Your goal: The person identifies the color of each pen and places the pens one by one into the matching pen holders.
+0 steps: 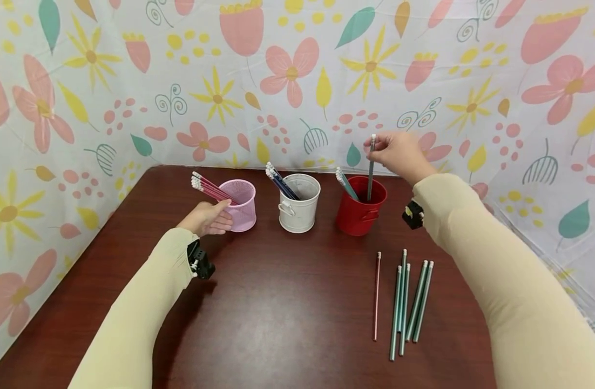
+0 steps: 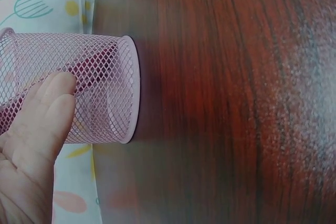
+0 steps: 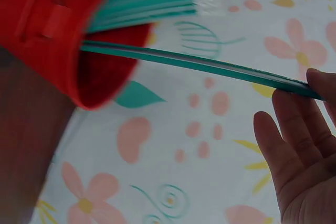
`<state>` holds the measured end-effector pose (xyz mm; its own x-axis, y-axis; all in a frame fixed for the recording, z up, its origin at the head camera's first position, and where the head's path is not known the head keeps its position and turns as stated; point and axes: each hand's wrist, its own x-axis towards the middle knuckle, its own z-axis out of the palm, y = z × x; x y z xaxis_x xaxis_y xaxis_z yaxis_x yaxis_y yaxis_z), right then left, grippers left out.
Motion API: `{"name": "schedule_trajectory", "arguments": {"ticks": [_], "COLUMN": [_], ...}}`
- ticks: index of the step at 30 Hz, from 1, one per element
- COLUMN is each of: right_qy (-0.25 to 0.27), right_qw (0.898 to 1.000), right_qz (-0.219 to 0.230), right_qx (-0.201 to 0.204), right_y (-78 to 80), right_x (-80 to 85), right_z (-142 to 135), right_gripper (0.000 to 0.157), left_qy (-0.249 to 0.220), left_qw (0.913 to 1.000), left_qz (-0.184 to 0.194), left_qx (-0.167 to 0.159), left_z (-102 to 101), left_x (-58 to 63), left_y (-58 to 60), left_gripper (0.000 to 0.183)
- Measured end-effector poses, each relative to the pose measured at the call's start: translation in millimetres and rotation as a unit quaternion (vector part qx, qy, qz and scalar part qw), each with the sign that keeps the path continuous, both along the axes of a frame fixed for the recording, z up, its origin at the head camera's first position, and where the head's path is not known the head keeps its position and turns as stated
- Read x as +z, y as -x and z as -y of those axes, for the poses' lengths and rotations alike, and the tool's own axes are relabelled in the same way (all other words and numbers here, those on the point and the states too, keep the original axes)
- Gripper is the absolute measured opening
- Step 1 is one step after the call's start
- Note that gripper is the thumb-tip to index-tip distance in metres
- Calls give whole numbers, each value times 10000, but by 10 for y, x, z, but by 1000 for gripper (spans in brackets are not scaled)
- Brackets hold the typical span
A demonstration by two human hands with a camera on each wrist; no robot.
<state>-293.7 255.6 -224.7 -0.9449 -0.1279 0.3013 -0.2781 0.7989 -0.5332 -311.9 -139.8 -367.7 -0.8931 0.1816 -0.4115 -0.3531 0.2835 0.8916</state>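
Note:
My right hand [image 1: 398, 154] pinches a green pencil [image 1: 371, 172] near its eraser end, holding it nearly upright. The pencil's lower end is inside the red bucket [image 1: 354, 219], where several green pencils [image 3: 144, 6] lean to the left. At the pink mesh cup [image 1: 244, 208], my left hand [image 1: 207, 218] lies against the side, its fingers fairly straight and the thumb near the rim. Several pink pencils [image 1: 211, 187] lean in that cup. Between the two stands a white bucket [image 1: 299, 216] with several dark blue pencils [image 1: 281, 181] in it.
On the right of the brown table [image 1: 278, 302] lie several loose green pencils [image 1: 419, 302], with one pink pencil [image 1: 377, 297] to their left. A flower-patterned cloth [image 1: 288, 70] rises behind the containers and along both sides.

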Motion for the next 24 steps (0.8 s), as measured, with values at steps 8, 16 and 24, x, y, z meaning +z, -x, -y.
{"name": "schedule_trajectory", "arguments": {"ticks": [8,16,24], "right_qy": [-307,-259,-40], "right_qw": [9986,9979,9973], "right_qz": [387,514,736], "right_qx": [199,279,21], "right_y": [56,130,158], "right_x": [-423,-720,-916], "right_z": [-17,-5,45], "right_gripper": [16,9,19], "left_qy": [13,-43,-43], "left_qw": [10000,10000,9999], "left_qz": [-15,6,22], "left_qx": [39,76,94], "left_z": [-8,-9,-25], "left_x": [-9,-10,11], "left_y": [-12,-32,-49], "left_gripper": [55,54,61]}}
